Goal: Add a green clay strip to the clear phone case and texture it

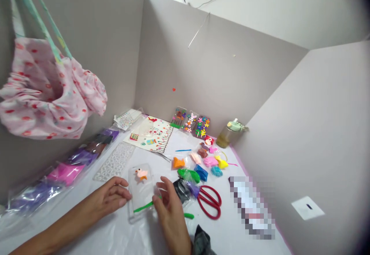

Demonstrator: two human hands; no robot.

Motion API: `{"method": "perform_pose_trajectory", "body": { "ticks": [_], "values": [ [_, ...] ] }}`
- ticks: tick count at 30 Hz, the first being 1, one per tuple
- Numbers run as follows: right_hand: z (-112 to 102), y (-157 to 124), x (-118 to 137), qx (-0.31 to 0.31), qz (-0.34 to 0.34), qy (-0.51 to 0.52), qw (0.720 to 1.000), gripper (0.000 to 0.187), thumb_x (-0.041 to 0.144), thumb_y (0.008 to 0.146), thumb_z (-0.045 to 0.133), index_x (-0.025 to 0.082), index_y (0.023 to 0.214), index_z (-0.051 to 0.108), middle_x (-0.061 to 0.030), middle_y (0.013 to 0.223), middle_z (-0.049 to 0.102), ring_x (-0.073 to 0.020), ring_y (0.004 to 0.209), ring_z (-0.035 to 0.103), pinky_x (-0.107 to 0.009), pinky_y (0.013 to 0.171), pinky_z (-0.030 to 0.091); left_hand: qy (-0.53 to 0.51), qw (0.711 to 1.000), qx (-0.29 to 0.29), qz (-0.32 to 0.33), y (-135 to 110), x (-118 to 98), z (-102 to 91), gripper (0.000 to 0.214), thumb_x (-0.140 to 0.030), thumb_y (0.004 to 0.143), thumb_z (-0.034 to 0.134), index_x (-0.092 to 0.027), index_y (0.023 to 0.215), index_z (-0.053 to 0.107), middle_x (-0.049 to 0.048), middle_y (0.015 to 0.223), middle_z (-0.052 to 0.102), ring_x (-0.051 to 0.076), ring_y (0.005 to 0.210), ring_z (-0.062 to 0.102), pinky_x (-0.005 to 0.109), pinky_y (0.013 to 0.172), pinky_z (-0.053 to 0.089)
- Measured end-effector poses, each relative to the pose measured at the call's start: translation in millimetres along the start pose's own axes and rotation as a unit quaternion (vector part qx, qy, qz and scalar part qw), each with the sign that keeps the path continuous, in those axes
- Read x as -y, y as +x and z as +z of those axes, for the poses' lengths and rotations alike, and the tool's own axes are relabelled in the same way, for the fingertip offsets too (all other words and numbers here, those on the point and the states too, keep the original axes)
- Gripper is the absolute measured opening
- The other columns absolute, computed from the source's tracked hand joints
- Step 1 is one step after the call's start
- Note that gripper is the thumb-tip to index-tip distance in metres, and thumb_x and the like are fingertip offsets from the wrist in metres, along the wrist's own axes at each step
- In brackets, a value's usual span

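Flanking the clear case [140,193]: your left hand [114,195] on its left side, your right hand [170,205] on its right.
Left fingers: loosely bent, grasping nothing, their tips beside the case's edge.
Right thumb: at the end of the green strip [143,207]; you cannot tell whether your fingers pinch it or only touch it.
Case: flat on the white table [101,224], between your hands.
Strip: slanting across the case's near end.
Duck [141,174]: peach and orange, on the case's far half.
Right of your right hand: a bagged black lump [182,190], then scissors [208,201] with red handles.
Beyond: orange clay [178,163], among other coloured lumps.
Left of the case: an openwork white sheet [115,162].
Back wall: three decorated cases [190,121] leaning, a bottle [224,137] to their right.
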State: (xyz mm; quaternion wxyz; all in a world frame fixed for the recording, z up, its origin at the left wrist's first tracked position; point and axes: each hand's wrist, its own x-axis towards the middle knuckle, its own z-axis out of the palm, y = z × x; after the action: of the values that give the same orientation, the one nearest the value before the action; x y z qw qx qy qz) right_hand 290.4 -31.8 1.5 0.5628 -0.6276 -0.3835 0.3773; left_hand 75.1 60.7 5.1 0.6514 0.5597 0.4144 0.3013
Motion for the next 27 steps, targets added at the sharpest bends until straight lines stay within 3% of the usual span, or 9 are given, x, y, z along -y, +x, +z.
{"method": "perform_pose_trajectory", "body": {
  "ticks": [3, 6, 10, 13, 18, 24, 27],
  "values": [
    [-2.0, 14.1, 12.5, -0.007, 0.087, 0.144, 0.986, 0.057, 0.036, 0.069, 0.088, 0.019, 0.120, 0.071, -0.0114, 0.112, 0.076, -0.0257, 0.086, 0.077, -0.038, 0.078, 0.058, -0.025, 0.999, -0.020, 0.012, 15.6, -5.5, 10.0, 0.059, -0.071, 0.067, 0.088, -0.025, 0.091, 0.061, 0.0067, 0.087, 0.076, 0.038, 0.105, 0.078, 0.051, 0.098, 0.058],
    [-6.2, 22.2, 24.5, 0.005, 0.142, 0.262, 0.955, 0.058, 0.023, 0.059, 0.094, 0.018, 0.113, 0.074, -0.0094, 0.109, 0.076, -0.0193, 0.083, 0.076, -0.030, 0.076, 0.056, -0.041, 0.998, -0.035, 0.032, 27.5, -11.3, 19.0, 0.055, -0.068, 0.070, 0.088, -0.025, 0.087, 0.058, 0.0050, 0.087, 0.075, 0.036, 0.110, 0.077, 0.049, 0.101, 0.058],
    [-19.5, 23.1, 42.6, 0.026, 0.145, 0.348, 0.926, 0.059, 0.016, 0.061, 0.097, 0.021, 0.116, 0.076, -0.0076, 0.117, 0.078, -0.0143, 0.082, 0.074, -0.025, 0.074, 0.056, -0.048, 0.995, -0.030, 0.077, 37.6, -30.2, 29.2, 0.048, -0.054, 0.072, 0.092, -0.025, 0.085, 0.056, 0.0022, 0.087, 0.071, 0.032, 0.107, 0.077, 0.045, 0.099, 0.059],
    [-31.0, 21.5, 56.9, 0.061, 0.135, 0.370, 0.917, 0.054, 0.020, 0.068, 0.096, 0.020, 0.119, 0.078, -0.0079, 0.118, 0.080, -0.0130, 0.081, 0.073, -0.023, 0.072, 0.055, -0.043, 0.992, -0.001, 0.121, 42.0, -53.0, 36.2, 0.040, -0.046, 0.076, 0.089, -0.025, 0.086, 0.056, 0.0002, 0.088, 0.068, 0.027, 0.104, 0.075, 0.040, 0.098, 0.059],
    [-39.0, 19.9, 72.8, 0.136, 0.105, 0.371, 0.913, 0.037, 0.043, 0.083, 0.089, 0.014, 0.105, 0.081, -0.0066, 0.089, 0.081, -0.0138, 0.072, 0.071, -0.023, 0.066, 0.054, -0.020, 0.981, 0.114, 0.153, 48.3, -82.5, 45.4, 0.028, -0.041, 0.085, 0.084, -0.024, 0.089, 0.062, 0.0012, 0.091, 0.069, 0.024, 0.100, 0.073, 0.037, 0.093, 0.059],
    [-38.7, 18.1, 77.5, 0.080, 0.044, 0.356, 0.930, 0.034, 0.042, 0.083, 0.090, 0.020, 0.106, 0.080, -0.0086, 0.107, 0.085, -0.0177, 0.090, 0.079, -0.028, 0.084, 0.057, -0.021, 0.984, 0.096, 0.147, 49.9, -79.4, 56.0, 0.033, -0.048, 0.093, 0.075, -0.030, 0.115, 0.059, 0.0024, 0.121, 0.068, 0.025, 0.126, 0.065, 0.038, 0.109, 0.049],
    [-38.4, 17.3, 76.5, 0.057, 0.028, 0.337, 0.939, 0.033, 0.043, 0.083, 0.090, 0.021, 0.106, 0.080, -0.0094, 0.111, 0.085, -0.0215, 0.098, 0.080, -0.033, 0.090, 0.058, 0.002, 0.983, 0.136, 0.119, 44.3, -71.5, 60.1, 0.034, -0.055, 0.094, 0.071, -0.027, 0.112, 0.066, 0.0041, 0.112, 0.073, 0.027, 0.116, 0.068, 0.038, 0.103, 0.051]
  ]
}}
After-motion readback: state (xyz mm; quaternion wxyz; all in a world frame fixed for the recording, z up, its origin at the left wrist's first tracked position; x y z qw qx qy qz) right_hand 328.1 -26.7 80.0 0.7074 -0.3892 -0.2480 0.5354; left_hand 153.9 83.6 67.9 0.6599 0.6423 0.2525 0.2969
